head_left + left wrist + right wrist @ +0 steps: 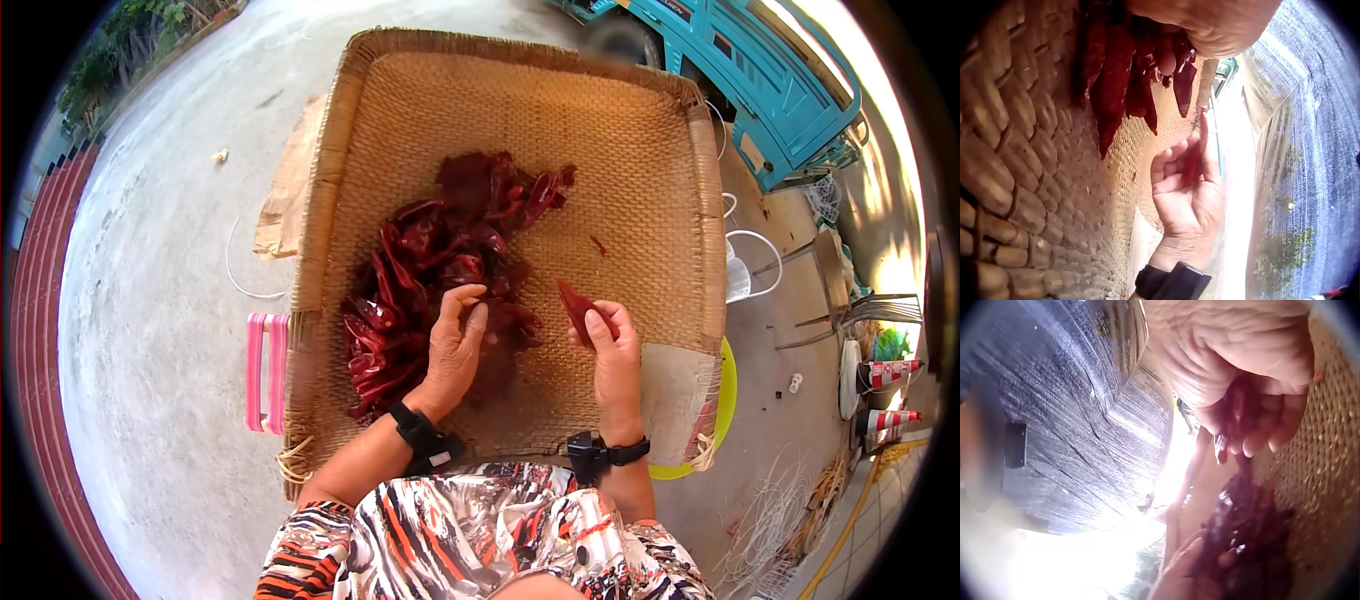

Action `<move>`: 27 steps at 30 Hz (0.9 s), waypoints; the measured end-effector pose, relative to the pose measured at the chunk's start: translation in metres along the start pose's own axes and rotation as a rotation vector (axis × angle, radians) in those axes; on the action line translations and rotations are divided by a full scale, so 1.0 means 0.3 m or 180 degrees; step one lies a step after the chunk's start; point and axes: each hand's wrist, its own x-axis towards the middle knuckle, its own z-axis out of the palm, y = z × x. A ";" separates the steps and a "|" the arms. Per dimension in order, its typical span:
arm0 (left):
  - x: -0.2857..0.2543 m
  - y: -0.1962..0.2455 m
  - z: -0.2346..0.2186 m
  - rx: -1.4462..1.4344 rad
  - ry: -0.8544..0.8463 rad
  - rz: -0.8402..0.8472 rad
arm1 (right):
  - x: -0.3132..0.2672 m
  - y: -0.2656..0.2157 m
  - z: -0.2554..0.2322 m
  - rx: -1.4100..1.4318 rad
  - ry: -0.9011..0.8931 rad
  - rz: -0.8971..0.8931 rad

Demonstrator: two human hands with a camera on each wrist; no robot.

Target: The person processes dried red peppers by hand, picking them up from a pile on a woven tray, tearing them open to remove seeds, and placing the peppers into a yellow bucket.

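Note:
Dark red dried chili peppers (400, 270) lie heaped in a large woven basket (400, 100), mostly left of its middle. My right hand (612, 345) holds one dried chili (572, 305) between thumb and fingers, its pointed end sticking up and to the left. The same chili (1192, 159) lies against the fingers in the left wrist view. My left hand (455, 350) is bent over the right side of the heap, thumb near the forefinger. Its other fingers are mostly hidden, and I cannot tell whether they grip a chili.
A small red scrap (599, 246) lies on the weave right of the heap. Around the basket are a pink-striped stool (256, 375), flattened cardboard (290, 190), a lime-green basin (728, 400) and a white-handled bucket (738, 280). A teal vehicle (760, 70) stands at back right.

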 end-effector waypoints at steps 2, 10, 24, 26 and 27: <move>-0.004 0.004 -0.008 0.0446 -0.0288 0.0001 | 0.002 0.013 0.018 0.0419 -0.0062 -0.0107; -0.012 0.042 -0.025 0.0368 -0.0980 0.0274 | 0.001 0.066 0.168 -0.0555 -0.0523 -0.0517; -0.002 0.028 -0.009 0.0783 -0.0781 0.0493 | -0.016 -0.064 -0.032 -0.1313 0.0351 -0.0930; -0.002 0.026 -0.010 0.1100 -0.0799 0.0812 | -0.015 -0.126 -0.130 -0.1390 0.1319 -0.1347; 0.001 0.025 -0.011 0.1253 -0.0813 0.0982 | -0.019 -0.155 -0.210 -0.2090 0.1787 -0.1602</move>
